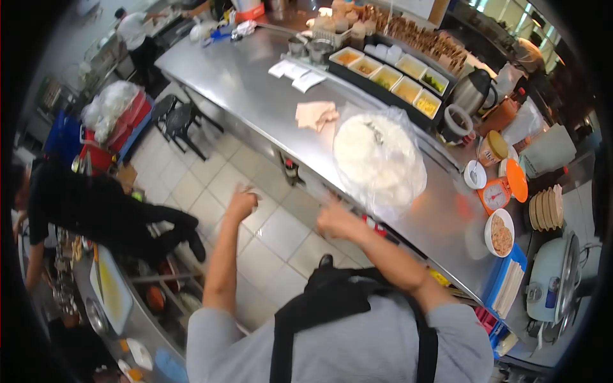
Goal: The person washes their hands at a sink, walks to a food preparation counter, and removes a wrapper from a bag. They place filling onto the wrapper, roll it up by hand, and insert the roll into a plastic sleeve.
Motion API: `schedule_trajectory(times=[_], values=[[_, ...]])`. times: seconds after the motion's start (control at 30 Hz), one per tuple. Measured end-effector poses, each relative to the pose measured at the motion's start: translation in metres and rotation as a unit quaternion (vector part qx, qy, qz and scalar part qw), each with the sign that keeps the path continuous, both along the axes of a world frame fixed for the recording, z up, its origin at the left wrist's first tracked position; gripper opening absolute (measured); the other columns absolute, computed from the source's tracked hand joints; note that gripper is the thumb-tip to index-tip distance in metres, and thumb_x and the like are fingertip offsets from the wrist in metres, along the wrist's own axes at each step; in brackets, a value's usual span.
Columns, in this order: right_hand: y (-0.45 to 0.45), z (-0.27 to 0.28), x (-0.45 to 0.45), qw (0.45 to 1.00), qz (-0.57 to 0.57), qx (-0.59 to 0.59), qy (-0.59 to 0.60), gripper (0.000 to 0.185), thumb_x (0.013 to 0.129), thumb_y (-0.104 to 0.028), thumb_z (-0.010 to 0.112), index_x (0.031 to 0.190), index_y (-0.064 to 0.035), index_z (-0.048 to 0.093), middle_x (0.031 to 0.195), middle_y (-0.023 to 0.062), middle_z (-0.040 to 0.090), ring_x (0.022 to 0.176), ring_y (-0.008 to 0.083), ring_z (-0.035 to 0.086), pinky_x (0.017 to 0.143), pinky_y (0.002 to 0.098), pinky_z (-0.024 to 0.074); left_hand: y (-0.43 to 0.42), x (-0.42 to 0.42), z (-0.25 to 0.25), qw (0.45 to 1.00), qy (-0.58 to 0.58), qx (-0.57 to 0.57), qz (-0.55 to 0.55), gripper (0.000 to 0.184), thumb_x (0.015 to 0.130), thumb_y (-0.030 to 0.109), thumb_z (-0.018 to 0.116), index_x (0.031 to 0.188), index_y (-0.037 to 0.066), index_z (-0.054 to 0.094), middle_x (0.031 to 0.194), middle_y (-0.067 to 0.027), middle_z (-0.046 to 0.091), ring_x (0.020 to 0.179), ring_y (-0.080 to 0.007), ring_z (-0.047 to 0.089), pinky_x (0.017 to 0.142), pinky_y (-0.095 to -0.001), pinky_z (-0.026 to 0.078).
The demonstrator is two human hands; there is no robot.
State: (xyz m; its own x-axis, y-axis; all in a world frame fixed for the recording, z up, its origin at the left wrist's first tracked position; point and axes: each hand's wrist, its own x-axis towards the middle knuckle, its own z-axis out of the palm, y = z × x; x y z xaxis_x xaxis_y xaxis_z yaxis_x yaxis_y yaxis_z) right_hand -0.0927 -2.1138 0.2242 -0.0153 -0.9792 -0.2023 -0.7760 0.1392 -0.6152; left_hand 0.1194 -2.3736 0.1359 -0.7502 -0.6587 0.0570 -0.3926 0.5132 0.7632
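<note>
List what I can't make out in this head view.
Head view: right hand, fingers blurred.
Head view: white contents of the plastic bag, what they are is unclear through crumpled plastic.
Head view: orange scale, dial reading too small.
Head view: co-worker in black, head partly lost in dark lens border.

Pale tiled floor, black chair.
</note>
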Motion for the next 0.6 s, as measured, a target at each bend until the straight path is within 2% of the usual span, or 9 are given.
schedule_trajectory(times=[0.03,0.07,0.1,0.27,0.37,0.47,0.5,0.53,0.6], values=[[0.008,0.014,0.008,0.986,-0.012,0.004,-0.166,0.018,0.083,-0.015,0.055,0.097,-0.0110,0.067,0.074,0.0044,0.064,0.068,0.0174,0.057,0.071,0.0324,0.0449,-0.009,-0.040,0.004,0.976,-0.095,-0.124,-0.153,0.035,0.075,-0.004,0.054,0.108,0.007,0.058,0.105,-0.0126,0.064,0.102,-0.0340,0.057,0.086,-0.0397,0.047],[0.010,0.023,0.005,0.946,-0.020,0.010,-0.325,0.024,0.085,-0.011,0.057,0.108,-0.0127,0.066,0.072,0.0034,0.062,0.065,0.0094,0.053,0.064,0.0270,0.0440,-0.003,-0.086,0.028,0.993,0.052,-0.058,-0.085,0.035,0.075,-0.002,0.056,0.109,0.007,0.058,0.104,-0.0121,0.063,0.100,-0.0345,0.057,0.086,-0.0403,0.045],[0.011,0.021,-0.004,0.949,-0.026,0.010,-0.315,0.024,0.085,-0.011,0.057,0.108,-0.0127,0.066,0.072,0.0034,0.062,0.065,0.0094,0.053,0.064,0.0270,0.0440,0.004,-0.125,0.051,0.981,0.194,0.020,-0.013,0.036,0.075,0.000,0.058,0.111,0.008,0.057,0.103,-0.0115,0.063,0.098,-0.0350,0.057,0.086,-0.0408,0.044],[0.018,0.019,-0.034,0.927,-0.213,-0.075,-0.300,0.025,0.092,-0.016,0.051,0.112,-0.0088,0.063,0.074,0.0021,0.061,0.066,0.0065,0.051,0.065,0.0223,0.0422,-0.029,-0.276,0.030,0.943,0.183,-0.279,-0.006,0.041,0.080,0.013,0.061,0.120,0.008,0.054,0.119,-0.0195,0.055,0.108,-0.0356,0.052,0.088,-0.0415,0.045],[0.018,0.008,-0.056,0.881,-0.249,-0.127,-0.382,0.027,0.095,-0.018,0.046,0.117,-0.0083,0.059,0.089,0.0048,0.061,0.077,0.0086,0.055,0.072,0.0221,0.0448,-0.044,-0.318,-0.010,0.954,-0.025,-0.298,0.003,0.031,0.079,0.022,0.061,0.106,0.007,0.064,0.102,-0.0165,0.064,0.085,-0.0306,0.062,0.073,-0.0396,0.048],[0.015,-0.012,-0.075,0.808,-0.309,-0.086,-0.494,0.038,0.097,-0.030,0.042,0.130,-0.0103,0.047,0.107,0.0088,0.057,0.096,0.0162,0.055,0.084,0.0266,0.0440,-0.008,-0.295,0.062,0.999,0.020,-0.035,0.022,0.023,0.077,0.022,0.062,0.092,0.005,0.069,0.078,-0.0141,0.067,0.067,-0.0266,0.063,0.063,-0.0368,0.047],[0.003,-0.022,-0.079,0.745,-0.344,-0.080,-0.566,0.045,0.096,-0.038,0.042,0.132,-0.0107,0.044,0.112,0.0105,0.055,0.101,0.0194,0.054,0.088,0.0301,0.0431,0.003,-0.283,0.064,0.985,0.158,-0.066,0.005,0.023,0.075,0.024,0.064,0.086,0.004,0.069,0.067,-0.0138,0.065,0.058,-0.0236,0.061,0.055,-0.0347,0.045],[-0.010,-0.024,-0.086,0.671,-0.378,-0.083,-0.632,0.052,0.094,-0.046,0.042,0.133,-0.0111,0.041,0.118,0.0121,0.052,0.107,0.0227,0.053,0.092,0.0337,0.0423,0.030,-0.262,0.107,0.997,0.036,-0.060,-0.029,0.028,0.075,0.028,0.067,0.089,0.005,0.069,0.068,-0.0141,0.065,0.058,-0.0234,0.061,0.056,-0.0347,0.045],[-0.049,-0.017,-0.081,0.524,-0.415,-0.109,-0.736,0.068,0.087,-0.063,0.040,0.137,-0.0165,0.034,0.128,0.0126,0.047,0.119,0.0278,0.044,0.098,0.0419,0.0371,0.075,-0.215,0.142,0.983,-0.025,-0.048,-0.176,0.044,0.078,0.041,0.061,0.103,0.006,0.067,0.102,-0.0201,0.063,0.095,-0.0316,0.061,0.081,-0.0366,0.047]])
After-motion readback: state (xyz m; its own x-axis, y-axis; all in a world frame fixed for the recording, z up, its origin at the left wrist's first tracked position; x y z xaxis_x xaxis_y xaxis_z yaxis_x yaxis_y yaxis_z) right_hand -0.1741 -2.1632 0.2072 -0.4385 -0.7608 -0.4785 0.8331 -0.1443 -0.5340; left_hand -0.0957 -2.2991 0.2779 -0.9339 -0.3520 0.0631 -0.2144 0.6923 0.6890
